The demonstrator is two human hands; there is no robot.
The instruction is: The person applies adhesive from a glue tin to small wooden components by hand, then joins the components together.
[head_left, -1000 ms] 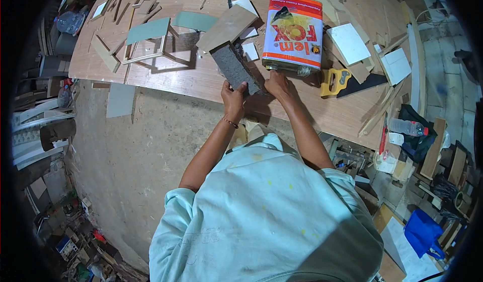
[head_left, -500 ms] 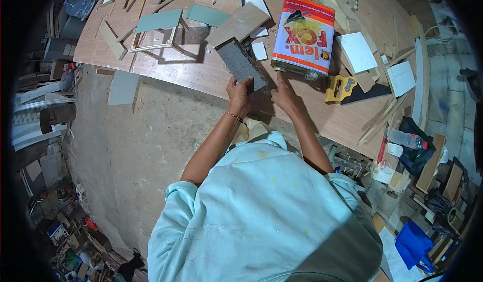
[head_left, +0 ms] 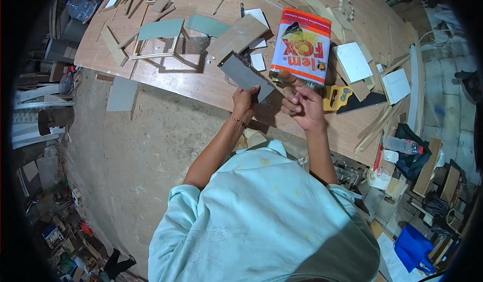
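Observation:
My left hand point(head_left: 243, 102) grips the near end of a flat grey rectangular board point(head_left: 245, 75), thumb on top. The board slants over the table edge, its far end overlapping a light wooden board point(head_left: 238, 31). My right hand point(head_left: 306, 104) is just right of the grey board, palm turned up. Its index finger points out toward the base of a red and white glue can point(head_left: 302, 48), and the other fingers are loosely curled; nothing shows in them. The can's lettering looks upside down from here. Right of that hand lies a saw with a yellow handle point(head_left: 337, 98).
A small wooden frame with a green panel point(head_left: 161, 29) stands on the table point(head_left: 198, 83) at left, near another green panel point(head_left: 207, 25). White pieces point(head_left: 353, 59) and wood strips point(head_left: 375, 127) lie at right. A plastic bottle point(head_left: 403, 145) is beyond the table's right edge.
My right hand has drawn back from the can and the board's corner, turning from palm down to palm up. The grey board has shifted slightly right and nearer, tilting a little.

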